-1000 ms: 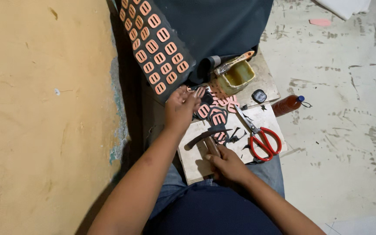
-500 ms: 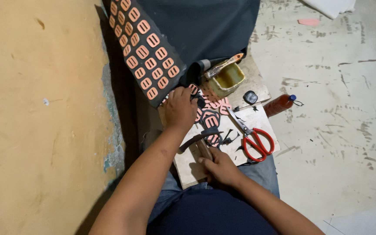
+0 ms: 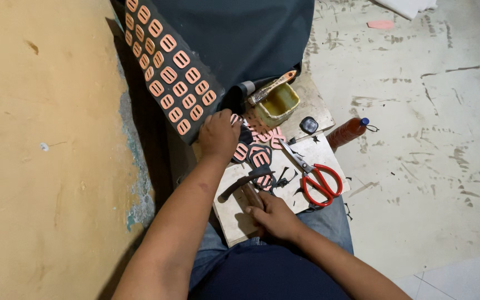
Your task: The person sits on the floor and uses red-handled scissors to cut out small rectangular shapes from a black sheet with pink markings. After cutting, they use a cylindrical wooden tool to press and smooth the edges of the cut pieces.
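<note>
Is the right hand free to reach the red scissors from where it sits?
Probably not at once: the right hand grips the hammer handle. The red scissors lie close beside it on the board with nothing between them, so the path itself looks clear.

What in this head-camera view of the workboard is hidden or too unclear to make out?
- Hammer handle end: covered by the right hand.
- Whatever lies under the left hand: hidden by its fingers.
- Small dark object beside the glue pot: too small to identify.
- Dark sheet: cut off by the top edge.

The left hand [image 3: 218, 135] has slid up off the cut pink pieces [image 3: 254, 155] to the edge of the dark patterned sheet [image 3: 170, 66].
</note>
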`<state>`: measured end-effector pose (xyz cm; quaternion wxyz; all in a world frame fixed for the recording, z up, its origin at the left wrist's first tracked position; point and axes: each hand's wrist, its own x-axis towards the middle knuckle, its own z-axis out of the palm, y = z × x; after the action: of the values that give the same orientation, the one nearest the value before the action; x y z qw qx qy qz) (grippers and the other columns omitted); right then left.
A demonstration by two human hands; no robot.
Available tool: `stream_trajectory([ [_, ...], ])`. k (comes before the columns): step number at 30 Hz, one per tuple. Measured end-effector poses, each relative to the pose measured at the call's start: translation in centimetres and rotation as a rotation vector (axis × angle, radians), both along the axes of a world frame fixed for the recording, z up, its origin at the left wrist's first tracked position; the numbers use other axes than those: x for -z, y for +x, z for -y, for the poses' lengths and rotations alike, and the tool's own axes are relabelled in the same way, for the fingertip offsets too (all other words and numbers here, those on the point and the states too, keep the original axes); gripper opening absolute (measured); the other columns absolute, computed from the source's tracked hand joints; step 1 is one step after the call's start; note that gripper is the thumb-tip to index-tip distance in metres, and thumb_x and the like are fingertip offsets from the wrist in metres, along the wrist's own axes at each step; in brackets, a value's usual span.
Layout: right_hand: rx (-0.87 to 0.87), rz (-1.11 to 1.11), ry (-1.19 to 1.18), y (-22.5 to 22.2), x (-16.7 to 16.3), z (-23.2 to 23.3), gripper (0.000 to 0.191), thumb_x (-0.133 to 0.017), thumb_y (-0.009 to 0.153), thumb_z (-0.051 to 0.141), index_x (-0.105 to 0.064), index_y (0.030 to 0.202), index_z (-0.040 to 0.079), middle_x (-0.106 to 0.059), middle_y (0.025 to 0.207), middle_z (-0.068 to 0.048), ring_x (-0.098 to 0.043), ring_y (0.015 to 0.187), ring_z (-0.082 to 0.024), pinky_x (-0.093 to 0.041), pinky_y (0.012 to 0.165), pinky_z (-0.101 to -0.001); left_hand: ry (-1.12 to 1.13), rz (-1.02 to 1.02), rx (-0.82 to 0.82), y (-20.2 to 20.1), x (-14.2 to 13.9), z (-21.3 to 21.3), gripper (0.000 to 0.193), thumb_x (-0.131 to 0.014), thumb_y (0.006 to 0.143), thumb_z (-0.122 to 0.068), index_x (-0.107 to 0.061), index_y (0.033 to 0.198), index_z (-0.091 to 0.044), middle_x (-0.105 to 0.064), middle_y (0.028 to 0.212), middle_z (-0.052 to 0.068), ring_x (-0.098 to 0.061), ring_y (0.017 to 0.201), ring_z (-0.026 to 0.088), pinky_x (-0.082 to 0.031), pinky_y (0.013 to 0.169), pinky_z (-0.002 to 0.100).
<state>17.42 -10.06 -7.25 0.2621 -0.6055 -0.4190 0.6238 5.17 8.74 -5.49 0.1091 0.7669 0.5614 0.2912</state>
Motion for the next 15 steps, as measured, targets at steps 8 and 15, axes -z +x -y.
stream_trajectory([
  [8, -0.010, 0.031, 0.026, 0.2, 0.3, 0.1, 0.028, -0.069, 0.090, 0.027, -0.060, 0.098, 0.002, -0.061, 0.066, -0.004, -0.059, 0.048, -0.013, -0.048, 0.045, -0.0299, -0.009, 0.211, 0.049, 0.8, 0.3, 0.4, 0.019, -0.071, 0.090, -0.016, -0.067, 0.108, -0.010, -0.066, 0.112, 0.013, -0.062, 0.105, 0.037, -0.050, 0.088, 0.048],
  [15, -0.004, 0.037, 0.041, 0.2, 0.5, 0.1, 0.029, -0.071, 0.090, 0.028, -0.060, 0.095, 0.001, -0.062, 0.066, -0.005, -0.058, 0.048, -0.013, -0.047, 0.045, -0.0305, -0.053, 0.046, 0.185, -1.2, 0.9, 2.6, 0.023, -0.073, 0.084, -0.015, -0.070, 0.107, -0.010, -0.060, 0.113, 0.009, -0.059, 0.110, 0.032, -0.049, 0.093, 0.045],
])
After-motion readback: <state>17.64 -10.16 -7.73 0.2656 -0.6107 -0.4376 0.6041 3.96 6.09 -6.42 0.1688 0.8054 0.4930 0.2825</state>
